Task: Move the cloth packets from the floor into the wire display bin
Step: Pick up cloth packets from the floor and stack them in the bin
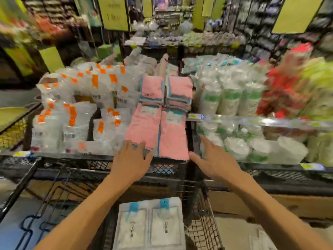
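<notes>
Far left of the black wire-mesh display bin (75, 160): clear plastic packets with orange labels (72, 112), standing in loose rows. Left hand (130, 156) hangs at the bin's front rim, fingers spread and relaxed, holding nothing; fingertips touch the near edge of the left pink cloth packet. Bin centre: pink cloth packets with blue trim (158, 130) lie in 2 side-by-side stacks, a further row behind them. Below, on the floor: 2 flat white packets with blue tabs (149, 226), side by side. Right hand (215, 161) is open wide, palm down, just right of the pink stacks, gripping nothing. Further right: sleeves of white-and-green paper cups (232, 100). Frame is motion-blurred.
</notes>
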A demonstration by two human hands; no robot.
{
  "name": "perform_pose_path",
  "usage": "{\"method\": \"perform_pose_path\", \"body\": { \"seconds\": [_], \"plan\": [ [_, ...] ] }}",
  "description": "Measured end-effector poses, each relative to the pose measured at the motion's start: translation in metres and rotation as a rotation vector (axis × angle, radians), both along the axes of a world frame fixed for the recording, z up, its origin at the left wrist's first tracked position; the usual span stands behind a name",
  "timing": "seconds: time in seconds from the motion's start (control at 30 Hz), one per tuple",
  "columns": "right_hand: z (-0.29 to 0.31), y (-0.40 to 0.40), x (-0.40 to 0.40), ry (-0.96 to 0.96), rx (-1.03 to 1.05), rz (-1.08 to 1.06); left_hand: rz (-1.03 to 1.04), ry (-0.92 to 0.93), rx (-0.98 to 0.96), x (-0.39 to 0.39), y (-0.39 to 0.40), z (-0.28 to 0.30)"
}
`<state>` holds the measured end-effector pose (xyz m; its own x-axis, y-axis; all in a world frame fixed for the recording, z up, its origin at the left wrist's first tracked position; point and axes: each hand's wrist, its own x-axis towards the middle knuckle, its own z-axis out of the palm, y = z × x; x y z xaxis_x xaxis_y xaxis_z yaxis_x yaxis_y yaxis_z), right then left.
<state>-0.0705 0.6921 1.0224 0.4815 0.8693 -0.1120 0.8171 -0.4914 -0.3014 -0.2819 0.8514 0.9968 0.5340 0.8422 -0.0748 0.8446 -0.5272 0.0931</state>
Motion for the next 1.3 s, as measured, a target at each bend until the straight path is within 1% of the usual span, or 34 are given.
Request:
{"method": "perform_pose_path", "body": {
  "seconds": [0.1,0.2,0.37,0.47,0.53,0.6,0.8,0.87,1.1,1.3],
  "plan": [
    [0.032,-0.024,0.008,-0.038,0.021,-0.085,-0.101,-0.01,0.025,0.022,-0.014,0.037],
    [0.057,-0.052,0.012,-0.092,0.046,-0.184,-0.217,-0.046,0.068,0.047,-0.024,0.063],
    [0.083,-0.114,0.017,-0.118,0.023,-0.365,-0.441,-0.025,0.11,0.093,-0.051,0.094],
    [0.092,-0.164,0.019,-0.173,0.055,-0.501,-0.559,-0.033,0.098,0.121,-0.079,0.106],
    [0.099,-0.203,0.019,-0.176,0.037,-0.599,-0.627,-0.035,0.13,0.139,-0.104,0.111],
    [0.105,-0.244,0.02,-0.175,0.008,-0.705,-0.696,-0.03,0.158,0.156,-0.133,0.114],
    [0.11,-0.372,0.019,-0.234,-0.005,-0.965,-0.895,-0.045,0.118,0.215,-0.236,0.118],
    [0.106,-0.415,0.021,-0.225,0.003,-1.031,-0.96,-0.038,0.12,0.234,-0.275,0.115],
    [0.088,-0.558,0.037,-0.183,-0.03,-1.162,-1.106,-0.026,0.084,0.295,-0.419,0.103],
    [0.079,-0.662,0.056,-0.175,-0.043,-1.243,-1.184,-0.017,0.058,0.341,-0.513,0.09]
  ]
}}
